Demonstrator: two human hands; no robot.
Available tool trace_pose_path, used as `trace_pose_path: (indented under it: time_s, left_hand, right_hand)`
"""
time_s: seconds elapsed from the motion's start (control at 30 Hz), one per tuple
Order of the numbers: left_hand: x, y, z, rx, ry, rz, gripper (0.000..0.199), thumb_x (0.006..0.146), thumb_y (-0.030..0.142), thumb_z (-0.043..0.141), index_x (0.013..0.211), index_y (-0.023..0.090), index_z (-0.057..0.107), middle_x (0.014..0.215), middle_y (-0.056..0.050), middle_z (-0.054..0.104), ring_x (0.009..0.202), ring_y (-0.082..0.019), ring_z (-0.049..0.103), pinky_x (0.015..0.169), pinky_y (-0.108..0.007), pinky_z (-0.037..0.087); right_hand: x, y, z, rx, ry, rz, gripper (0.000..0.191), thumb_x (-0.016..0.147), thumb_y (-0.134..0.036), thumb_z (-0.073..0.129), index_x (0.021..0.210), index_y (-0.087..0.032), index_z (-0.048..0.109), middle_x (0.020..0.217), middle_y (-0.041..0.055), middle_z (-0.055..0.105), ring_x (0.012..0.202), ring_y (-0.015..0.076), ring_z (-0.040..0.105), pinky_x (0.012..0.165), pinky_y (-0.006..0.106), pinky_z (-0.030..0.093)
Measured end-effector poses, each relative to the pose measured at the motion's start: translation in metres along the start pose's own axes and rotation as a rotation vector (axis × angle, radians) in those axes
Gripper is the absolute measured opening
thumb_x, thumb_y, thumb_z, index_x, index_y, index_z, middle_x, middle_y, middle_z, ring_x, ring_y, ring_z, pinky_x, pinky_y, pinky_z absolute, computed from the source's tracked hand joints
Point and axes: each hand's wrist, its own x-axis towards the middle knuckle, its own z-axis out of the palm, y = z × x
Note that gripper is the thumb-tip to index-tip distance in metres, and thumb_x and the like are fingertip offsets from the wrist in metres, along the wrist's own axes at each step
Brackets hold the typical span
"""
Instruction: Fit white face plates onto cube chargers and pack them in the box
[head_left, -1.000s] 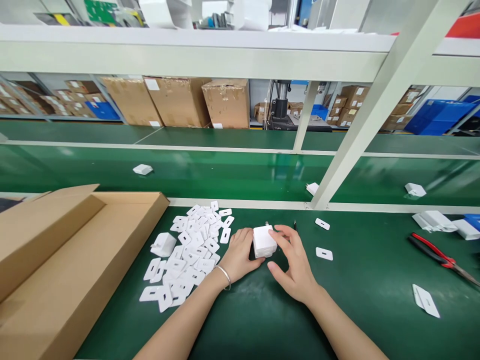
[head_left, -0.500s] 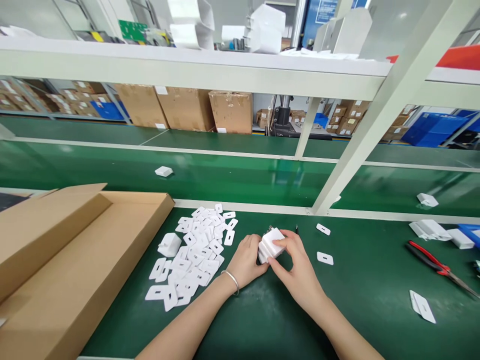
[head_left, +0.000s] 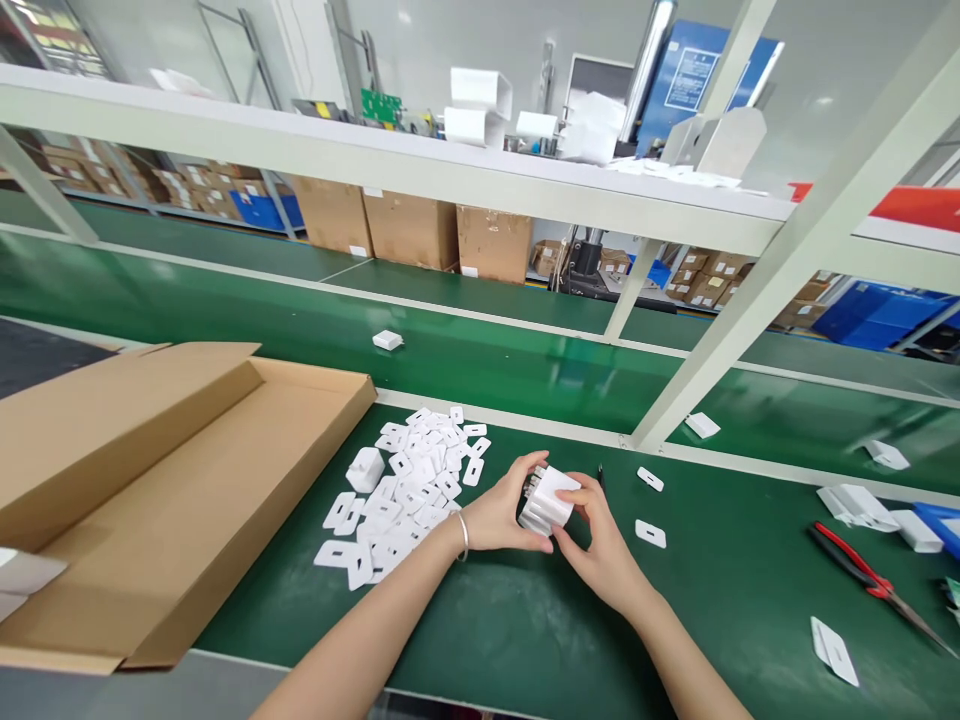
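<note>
Several white plug adapters (head_left: 551,498) stand side by side in a row between my hands, metal prongs toward the upper left. My left hand (head_left: 504,510) is curved round their left side, thumb and fingers against them. My right hand (head_left: 600,545) pinches the row from the right, with fingers on top and thumb at the lower edge. A pile of flat white slotted plates (head_left: 409,490) lies left of my hands, with one white adapter (head_left: 365,470) beside it. Two single plates (head_left: 650,534) lie to the right on the green table (head_left: 510,630).
An open cardboard box (head_left: 187,480) fills the left side. Red-handled pliers (head_left: 874,580), white casings (head_left: 857,507) and a blue tray (head_left: 937,525) lie at right. A green conveyor (head_left: 487,375) with white pieces runs behind, and a slanted post (head_left: 720,340) rises ahead.
The view has shifted and tilted. My left hand has opened wider around the adapters, and more of their prongs and sides show. Another white piece has appeared on the conveyor beside the post.
</note>
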Motion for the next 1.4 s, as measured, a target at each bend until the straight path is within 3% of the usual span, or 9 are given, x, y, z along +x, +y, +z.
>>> trace_pose_path:
  time_s: [0.1, 0.2, 0.33, 0.57, 0.97, 1.1, 1.23, 1.3, 1.4]
  left_hand:
    - [0.007, -0.001, 0.02, -0.157, 0.155, 0.125, 0.103, 0.084, 0.087, 0.052, 0.156, 0.02, 0.023, 0.14, -0.019, 0.052, 0.115, -0.03, 0.062, 0.1, -0.047, 0.051]
    - [0.01, -0.004, 0.037, -0.066, 0.268, 0.138, 0.085, 0.093, 0.083, 0.034, 0.149, 0.018, 0.037, 0.123, -0.014, 0.061, 0.103, -0.027, 0.065, 0.094, -0.044, 0.053]
    - [0.009, -0.008, 0.043, 0.029, 0.341, 0.097, 0.07, 0.096, 0.076, 0.035, 0.133, 0.018, 0.05, 0.114, -0.012, 0.064, 0.093, -0.025, 0.064, 0.087, -0.042, 0.051]
    - [0.024, -0.011, 0.045, 0.113, 0.364, 0.06, 0.063, 0.094, 0.076, 0.033, 0.116, 0.021, 0.053, 0.084, -0.002, 0.063, 0.069, -0.02, 0.059, 0.068, -0.034, 0.047]
    - [0.041, 0.005, 0.037, 0.216, 0.369, 0.039, 0.036, 0.085, 0.049, 0.054, 0.108, 0.022, 0.054, 0.078, 0.0, 0.063, 0.064, -0.018, 0.059, 0.064, -0.031, 0.047]
    - [0.02, 0.04, -0.002, 0.347, 0.434, 0.039, 0.041, 0.082, 0.048, 0.059, 0.113, 0.022, 0.056, 0.083, -0.001, 0.067, 0.07, -0.019, 0.064, 0.068, -0.031, 0.051]
    - [-0.034, 0.081, -0.079, 0.576, 0.579, -0.017, 0.05, 0.081, 0.055, 0.062, 0.118, 0.022, 0.057, 0.099, -0.006, 0.072, 0.083, -0.024, 0.069, 0.078, -0.035, 0.054]
    - [-0.066, 0.096, -0.125, 0.942, 0.621, -0.149, 0.053, 0.084, 0.06, 0.06, 0.12, 0.022, 0.058, 0.105, -0.008, 0.074, 0.092, -0.027, 0.072, 0.083, -0.035, 0.054]
    - [-0.109, 0.102, -0.192, 1.401, 0.59, -0.572, 0.059, 0.09, 0.064, 0.054, 0.13, 0.021, 0.055, 0.12, -0.013, 0.073, 0.111, -0.032, 0.071, 0.087, -0.036, 0.054]
  right_hand:
    - [-0.004, 0.003, 0.001, 0.04, -0.003, -0.004, 0.039, 0.1, -0.024, 0.056, 0.138, -0.029, 0.05, 0.15, 0.0138, 0.042, 0.139, 0.0264, 0.053, 0.115, 0.051, 0.049]
    - [-0.01, 0.005, 0.004, 0.013, 0.004, -0.034, 0.044, 0.101, -0.028, 0.053, 0.144, -0.03, 0.049, 0.154, 0.0136, 0.04, 0.146, 0.0294, 0.045, 0.119, 0.054, 0.045]
    - [-0.018, 0.01, 0.015, 0.057, 0.04, -0.059, 0.059, 0.102, -0.035, 0.052, 0.157, -0.028, 0.033, 0.16, 0.0159, 0.037, 0.151, 0.0311, 0.04, 0.12, 0.056, 0.044]
    - [-0.019, 0.02, 0.041, 0.091, 0.144, 0.13, 0.105, 0.089, -0.023, 0.068, 0.167, -0.028, -0.001, 0.154, 0.0168, 0.053, 0.137, 0.0285, 0.06, 0.115, 0.051, 0.05]
    - [-0.015, 0.022, 0.033, 0.317, 0.138, 0.093, 0.099, 0.097, -0.032, 0.064, 0.166, -0.031, -0.006, 0.154, 0.018, 0.052, 0.136, 0.0274, 0.061, 0.115, 0.054, 0.05]
    - [-0.018, 0.024, 0.031, 0.232, 0.151, 0.12, 0.088, 0.101, -0.042, 0.058, 0.166, -0.033, 0.0, 0.154, 0.0161, 0.05, 0.135, 0.0284, 0.06, 0.116, 0.059, 0.047]
    - [-0.02, 0.034, 0.031, 0.155, 0.18, 0.211, 0.081, 0.1, -0.052, 0.055, 0.164, -0.034, 0.01, 0.143, 0.0149, 0.056, 0.124, 0.0299, 0.066, 0.108, 0.059, 0.053]
    - [-0.02, 0.039, 0.032, 0.137, 0.175, 0.261, 0.079, 0.098, -0.057, 0.055, 0.162, -0.032, 0.017, 0.138, 0.0152, 0.058, 0.118, 0.0307, 0.068, 0.104, 0.057, 0.056]
    - [-0.019, 0.045, 0.034, 0.107, 0.142, 0.32, 0.079, 0.094, -0.064, 0.055, 0.159, -0.029, 0.026, 0.133, 0.0148, 0.06, 0.113, 0.0313, 0.069, 0.1, 0.055, 0.058]
